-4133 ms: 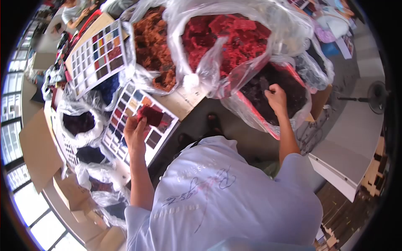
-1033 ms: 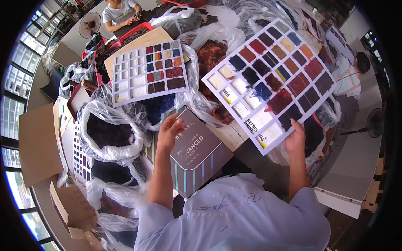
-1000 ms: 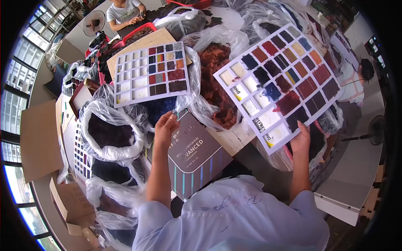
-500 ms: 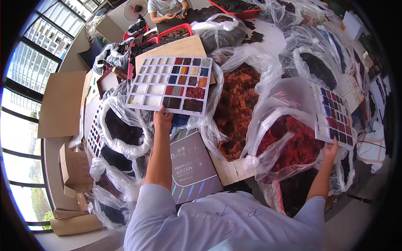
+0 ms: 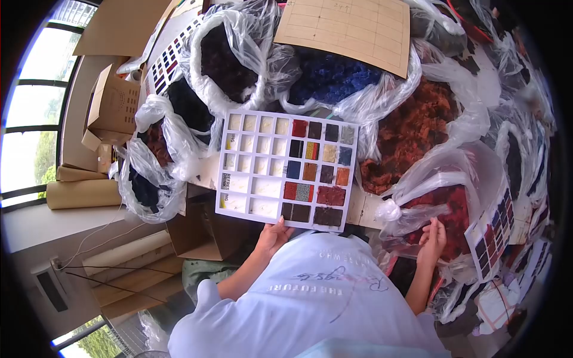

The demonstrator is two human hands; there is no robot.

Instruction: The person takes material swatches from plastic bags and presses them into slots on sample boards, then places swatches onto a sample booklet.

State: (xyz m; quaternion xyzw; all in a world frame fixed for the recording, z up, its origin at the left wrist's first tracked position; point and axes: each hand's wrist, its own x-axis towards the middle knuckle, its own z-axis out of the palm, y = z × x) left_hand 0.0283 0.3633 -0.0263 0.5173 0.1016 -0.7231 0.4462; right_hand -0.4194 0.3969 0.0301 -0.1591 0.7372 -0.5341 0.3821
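My left hand [image 5: 273,237] grips the lower edge of a white sample board [image 5: 262,203], its fingers under the board. The left-hand compartments show bare white; the right-hand ones hold red, black, blue, orange and grey swatches. My right hand [image 5: 433,240] is raised with its fingers loosely bent and apart, and nothing shows in them. It is in front of a plastic bag of red fluffy fibre [image 5: 444,209]. A second sample board [image 5: 490,230] leans to the right of that bag, apart from my right hand.
Plastic bags of orange-brown fibre [image 5: 412,131], blue fibre [image 5: 334,74] and dark fibre [image 5: 227,62] crowd the table. A gridded tan board [image 5: 346,30] lies over the blue one. Cardboard boxes [image 5: 113,107] stand left by the windows.
My right hand has let go of the second board and moved left toward the red fibre. The held board has come closer to my body. My view has turned and tipped downward.
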